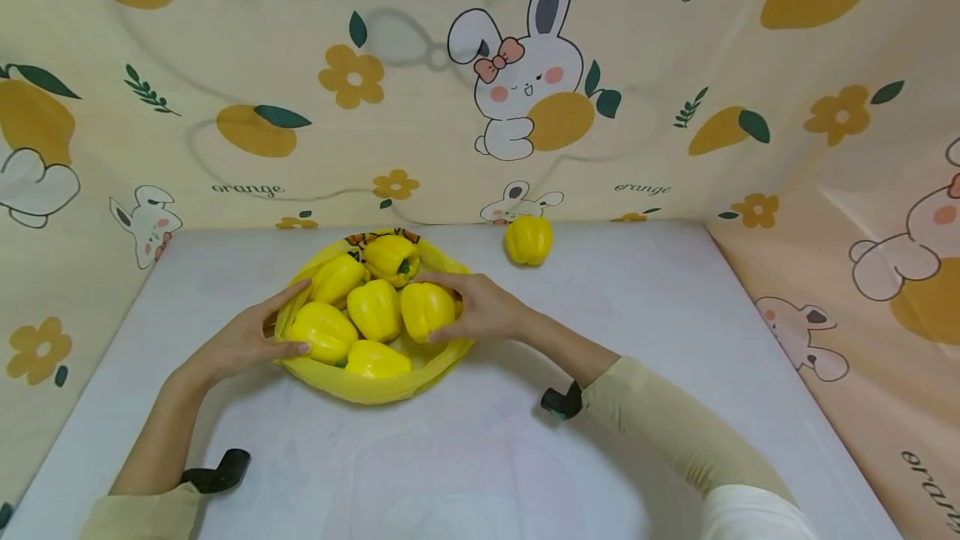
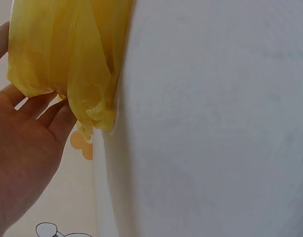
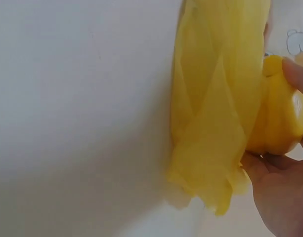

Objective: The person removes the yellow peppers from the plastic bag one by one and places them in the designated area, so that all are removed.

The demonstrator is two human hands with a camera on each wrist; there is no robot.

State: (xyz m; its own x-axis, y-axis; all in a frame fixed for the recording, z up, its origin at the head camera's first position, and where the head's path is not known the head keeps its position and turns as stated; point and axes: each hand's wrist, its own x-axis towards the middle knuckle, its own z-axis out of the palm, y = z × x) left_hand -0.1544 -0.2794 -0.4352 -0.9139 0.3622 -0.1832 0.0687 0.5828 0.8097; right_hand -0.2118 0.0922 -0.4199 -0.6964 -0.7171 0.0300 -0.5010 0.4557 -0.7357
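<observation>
A round, wide-mouthed yellow plastic bag (image 1: 367,390) stands on the table with several yellow bell peppers inside, such as the middle one (image 1: 373,311). At its left rim, my left hand (image 1: 240,340) grips the bag, thumb over the edge and fingers around the outside. The left wrist view has those fingers against the crumpled plastic (image 2: 57,49). My right hand (image 1: 483,307) holds a yellow bell pepper (image 1: 426,311) between thumb and fingers at the bag's right side. In the right wrist view this pepper (image 3: 280,113) sits beside the bag's wall (image 3: 215,108).
Another yellow bell pepper (image 1: 528,240) stands alone at the back of the white table (image 1: 480,457), right of the bag. A cream cloth (image 1: 420,140) printed with rabbits and oranges hangs behind and along the sides.
</observation>
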